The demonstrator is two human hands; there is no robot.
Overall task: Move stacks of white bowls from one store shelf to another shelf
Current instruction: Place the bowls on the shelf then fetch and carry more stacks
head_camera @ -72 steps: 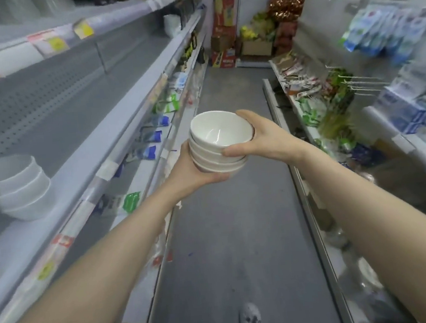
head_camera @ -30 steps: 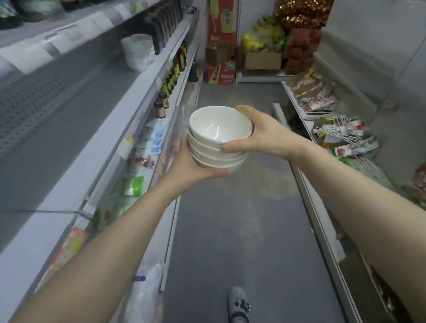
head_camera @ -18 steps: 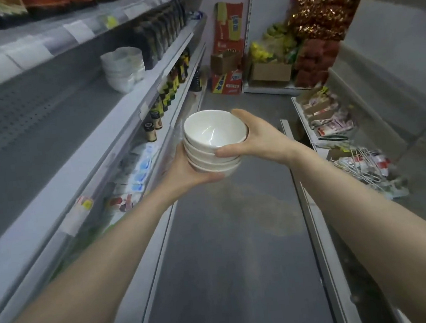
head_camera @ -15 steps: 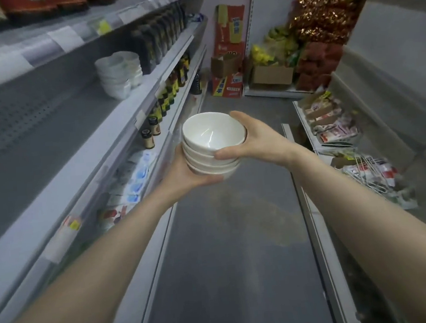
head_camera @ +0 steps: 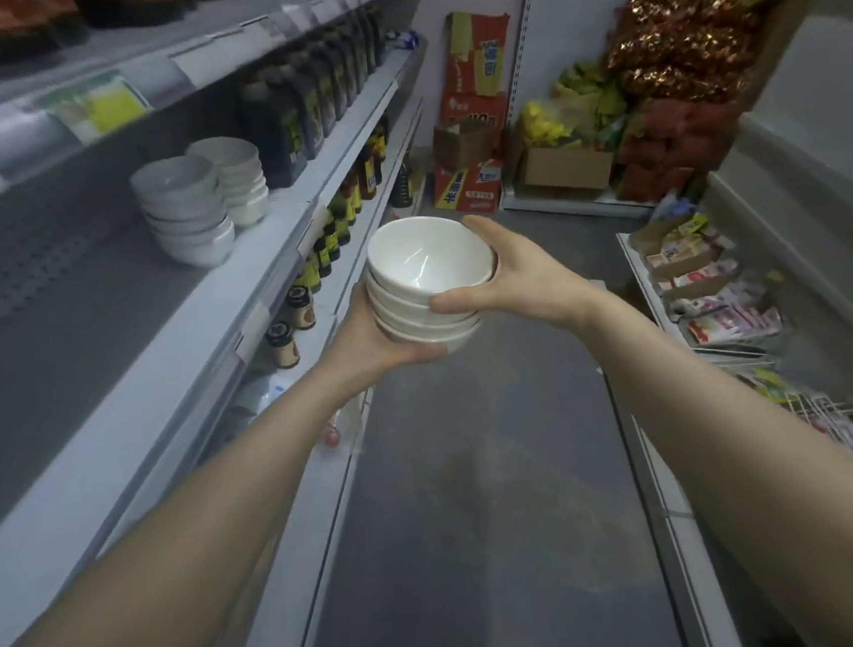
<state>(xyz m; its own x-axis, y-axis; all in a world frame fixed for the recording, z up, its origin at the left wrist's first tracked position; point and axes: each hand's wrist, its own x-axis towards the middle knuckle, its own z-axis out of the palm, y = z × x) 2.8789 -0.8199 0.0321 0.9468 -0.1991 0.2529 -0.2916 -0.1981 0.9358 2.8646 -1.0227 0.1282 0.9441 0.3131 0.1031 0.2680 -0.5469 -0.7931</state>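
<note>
bowl stack [head_camera: 424, 287] between both hands [head_camera: 457, 315]

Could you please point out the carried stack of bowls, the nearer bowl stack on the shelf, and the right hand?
carried stack of bowls [head_camera: 427, 266], head view: inside of the top bowl.
nearer shelf stack [head_camera: 189, 225], head view: its outer side.
right hand [head_camera: 526, 278], head view: its back.

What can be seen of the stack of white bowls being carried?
The stack of white bowls looks like four nested bowls, plain, glossy and ceramic-looking. The top one is empty, and all sit mouth up and roughly upright. The stack is held in the air above the aisle floor, touching no shelf. The left hand cups its base from below. The right hand grips its right side, thumb laid across the front rims.
</note>
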